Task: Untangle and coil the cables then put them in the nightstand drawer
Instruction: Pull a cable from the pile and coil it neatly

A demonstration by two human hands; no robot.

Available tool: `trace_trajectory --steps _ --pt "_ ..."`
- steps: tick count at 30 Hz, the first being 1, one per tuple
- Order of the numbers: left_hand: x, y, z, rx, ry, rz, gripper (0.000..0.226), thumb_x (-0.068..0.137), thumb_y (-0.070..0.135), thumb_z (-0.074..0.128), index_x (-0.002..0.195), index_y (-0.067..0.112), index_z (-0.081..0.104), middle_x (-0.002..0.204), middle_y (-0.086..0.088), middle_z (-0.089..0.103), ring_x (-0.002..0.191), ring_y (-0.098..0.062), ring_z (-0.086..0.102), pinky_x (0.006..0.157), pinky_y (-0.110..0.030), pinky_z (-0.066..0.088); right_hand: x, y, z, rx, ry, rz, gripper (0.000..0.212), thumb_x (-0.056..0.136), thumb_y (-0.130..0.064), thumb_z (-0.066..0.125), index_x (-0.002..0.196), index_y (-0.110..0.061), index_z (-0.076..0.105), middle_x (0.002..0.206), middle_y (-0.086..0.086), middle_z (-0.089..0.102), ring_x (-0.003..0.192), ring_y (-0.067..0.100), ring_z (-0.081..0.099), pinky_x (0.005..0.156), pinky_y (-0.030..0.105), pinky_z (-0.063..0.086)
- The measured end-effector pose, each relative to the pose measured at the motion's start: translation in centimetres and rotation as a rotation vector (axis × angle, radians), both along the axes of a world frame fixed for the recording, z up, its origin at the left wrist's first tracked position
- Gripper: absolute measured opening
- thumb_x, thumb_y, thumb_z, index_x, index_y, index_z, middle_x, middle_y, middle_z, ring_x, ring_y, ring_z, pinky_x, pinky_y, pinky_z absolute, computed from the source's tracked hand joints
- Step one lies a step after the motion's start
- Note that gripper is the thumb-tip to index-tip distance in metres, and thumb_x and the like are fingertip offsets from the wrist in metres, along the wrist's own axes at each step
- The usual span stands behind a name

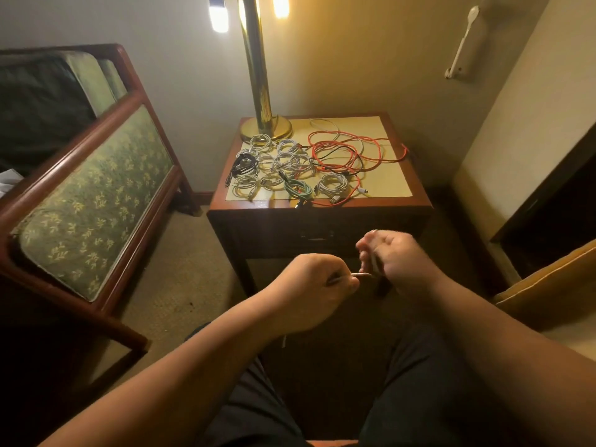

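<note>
Cables (290,162) crowd the nightstand (325,217) beside a brass lamp (260,79).

A brass lamp (258,75) rises in the far middle, and its round base (266,132) is shiny and golden. At the top, two lit bulbs (218,14) give a strong light on the pale wall (354,59). On the left stands a seat (96,195) with a red-brown wooden frame and green padding with a small leaf pattern. A dark cushion (38,101) lies on it at the far left. The floor is covered with a beige carpet (180,269). A white long object (464,40) hangs on the wall at the far right; what it is I cannot tell. On the right edge there is a dark wooden piece of furniture (554,195), and nearer than it a yellow cushion (554,279) with a pale piped edge.
</note>
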State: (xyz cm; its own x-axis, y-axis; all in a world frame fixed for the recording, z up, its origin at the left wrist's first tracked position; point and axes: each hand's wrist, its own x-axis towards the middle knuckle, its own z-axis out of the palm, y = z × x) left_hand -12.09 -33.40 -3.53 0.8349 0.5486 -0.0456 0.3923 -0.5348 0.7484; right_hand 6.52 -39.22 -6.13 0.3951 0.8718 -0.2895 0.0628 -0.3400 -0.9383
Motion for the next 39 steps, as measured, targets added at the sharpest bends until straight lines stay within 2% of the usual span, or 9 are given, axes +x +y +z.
trace_trajectory --steps 2,7,13,18,21,23,28,33,39 --pt "-0.4 0.8 0.0 0.052 -0.095 0.032 0.008 0.097 0.022 0.066 0.092 0.018 0.072 0.079 0.01 0.065 0.068 -0.002 0.062 0.058 -0.019 0.048 -0.6 -0.1 0.0 -0.096 -0.008 0.245 0.036 0.109 -0.026 0.043 0.104 -0.002 0.069 0.081 0.008 0.068 0.076 0.016 0.067 0.065 0.023 0.057" --pt "-0.9 2.6 -0.6 0.327 -0.355 0.052 0.01 0.093 0.009 0.071 0.102 0.01 0.076 0.092 0.003 0.071 0.084 -0.008 0.07 0.07 -0.019 0.056 -0.8 -0.5 -0.1 -0.054 0.539 0.5 0.036 0.106 -0.021 0.04 0.094 -0.006 0.071 0.073 0.005 0.056 0.062 0.014 0.053 0.06 0.028 0.048" --pt "-0.1 1.3 -0.5 -0.162 -0.496 0.28 0.008 0.094 0.003 0.066 0.1 0.002 0.071 0.094 -0.01 0.073 0.088 -0.023 0.073 0.073 -0.033 0.061 -0.8 -0.5 0.9 0.091 0.901 0.609 0.037 0.101 -0.035 0.047 0.094 -0.003 0.063 0.073 0.004 0.05 0.064 0.015 0.048 0.061 0.027 0.045" --pt "-0.1 0.9 -0.4 -0.447 -0.526 0.381 0.011 0.095 0.009 0.065 0.101 0.003 0.072 0.1 -0.017 0.074 0.092 -0.031 0.075 0.077 -0.043 0.062 -0.8 -0.4 1.0 0.102 0.776 0.506 0.032 0.101 -0.029 0.05 0.094 -0.003 0.067 0.077 0.009 0.055 0.069 0.018 0.054 0.064 0.031 0.054" --pt "-0.1 0.8 -0.3 -0.455 -0.563 0.421 0.011 0.094 0.009 0.067 0.101 0.002 0.073 0.095 -0.015 0.077 0.086 -0.03 0.076 0.074 -0.04 0.063 -1.3 -0.3 0.9 0.136 0.687 0.335 0.034 0.104 -0.027 0.048 0.106 -0.001 0.071 0.096 0.017 0.069 0.087 0.023 0.064 0.077 0.034 0.059" --pt "0.0 0.9 0.0 -0.437 -0.564 0.45 0.008 0.094 0.009 0.068 0.098 0.006 0.075 0.092 -0.012 0.078 0.084 -0.027 0.077 0.071 -0.035 0.063 -1.9 -0.4 0.9 0.204 0.609 0.264 0.034 0.106 -0.024 0.044 0.11 0.0 0.068 0.095 0.013 0.073 0.087 0.022 0.07 0.076 0.032 0.062" --pt "-0.1 1.1 0.4 -0.544 -0.589 0.448 0.015 0.098 0.001 0.058 0.104 -0.001 0.072 0.095 -0.017 0.076 0.087 -0.03 0.076 0.074 -0.032 0.062 -2.5 -0.2 0.9 0.297 -0.101 0.254 0.033 0.107 -0.024 0.045 0.084 -0.014 0.066 0.074 -0.008 0.067 0.07 0.006 0.062 0.068 0.024 0.051" --pt "-0.3 1.4 0.1 -0.542 -0.554 0.431 0.026 0.097 -0.007 0.056 0.115 0.012 0.058 0.1 -0.017 0.075 0.093 -0.027 0.076 0.079 -0.038 0.062 -2.0 -0.7 2.1 0.245 -0.076 0.338 0.028 0.106 -0.017 0.047 0.088 -0.01 0.066 0.077 -0.008 0.071 0.073 0.006 0.066 0.068 0.019 0.053" --pt "-1.1 2.4 -1.0 -0.285 -0.362 0.36 0.01 0.089 0.009 0.075 0.093 0.017 0.077 0.093 -0.001 0.077 0.092 -0.021 0.074 0.083 -0.036 0.06 -1.6 -1.0 2.2 0.222 -0.135 0.327 0.04 0.108 -0.027 0.043 0.084 -0.002 0.063 0.069 -0.001 0.062 0.062 0.013 0.056 0.061 0.027 0.05"
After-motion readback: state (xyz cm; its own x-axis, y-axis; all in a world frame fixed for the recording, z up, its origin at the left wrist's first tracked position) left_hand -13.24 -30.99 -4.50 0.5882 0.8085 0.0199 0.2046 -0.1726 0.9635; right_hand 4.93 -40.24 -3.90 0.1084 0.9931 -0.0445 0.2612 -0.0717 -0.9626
